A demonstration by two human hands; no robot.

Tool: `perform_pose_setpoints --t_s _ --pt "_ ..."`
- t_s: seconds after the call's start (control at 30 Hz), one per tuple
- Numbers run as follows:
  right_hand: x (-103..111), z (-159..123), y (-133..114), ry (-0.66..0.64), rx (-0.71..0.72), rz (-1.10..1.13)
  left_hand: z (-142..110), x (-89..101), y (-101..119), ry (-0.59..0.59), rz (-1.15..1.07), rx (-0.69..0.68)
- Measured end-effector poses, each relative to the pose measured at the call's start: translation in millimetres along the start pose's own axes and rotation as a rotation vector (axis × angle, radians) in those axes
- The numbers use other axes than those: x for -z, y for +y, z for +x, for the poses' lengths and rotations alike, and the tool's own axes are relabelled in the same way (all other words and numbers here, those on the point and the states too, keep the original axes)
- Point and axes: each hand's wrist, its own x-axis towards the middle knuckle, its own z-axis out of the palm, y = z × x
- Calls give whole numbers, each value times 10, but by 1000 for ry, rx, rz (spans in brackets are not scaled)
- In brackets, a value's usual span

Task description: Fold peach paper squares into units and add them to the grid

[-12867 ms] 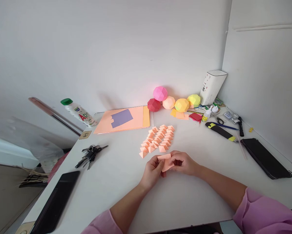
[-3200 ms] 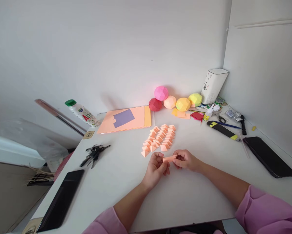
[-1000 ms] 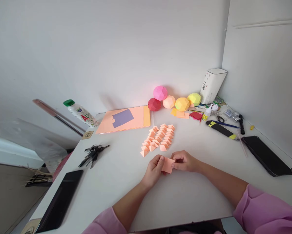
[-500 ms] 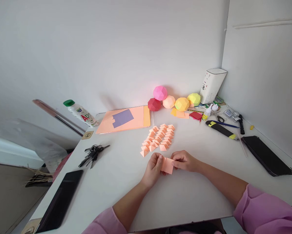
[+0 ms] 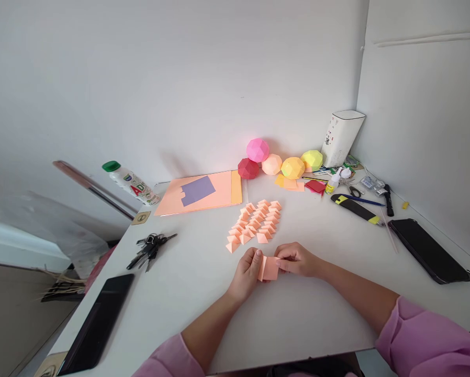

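Between my two hands is a small peach paper piece (image 5: 271, 268) with a crease showing near its left side. My left hand (image 5: 247, 272) pinches its left edge, thumb on top. At the right edge, the thumb and fingers of my right hand (image 5: 295, 259) are closed on the same paper. Just beyond my hands, several folded peach paper units (image 5: 254, 222) stand in rows on the white table (image 5: 188, 272). How the underside of the held paper looks is hidden by my fingers.
Faceted paper balls (image 5: 293, 167) sit by the wall. Peach sheets (image 5: 172, 196) bear a purple piece. A bottle (image 5: 135, 186), keys (image 5: 152, 246) and a black phone (image 5: 97, 324) lie left. Rightward are a glue bottle (image 5: 332, 183), a utility knife (image 5: 355, 209) and a black case (image 5: 429, 251).
The peach paper has turned slightly between my hands, and its crease on the left now shows more clearly. Both hands stay nearly in place.
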Motion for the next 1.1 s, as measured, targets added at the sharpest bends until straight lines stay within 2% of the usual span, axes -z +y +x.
perform_pose_setpoints --t_s 0.17,0.57,0.8,1.1 --pt "-3 2 31 0 12 -12 20 -1 -12 63 -65 22" --pt "-9 -15 28 15 0 25 29 6 -36 64 -169 51" --pt "-5 -15 28 17 -16 43 24 16 -23 65 -150 48" --pt "-1 -9 -30 7 3 27 -10 -26 22 39 -5 44"
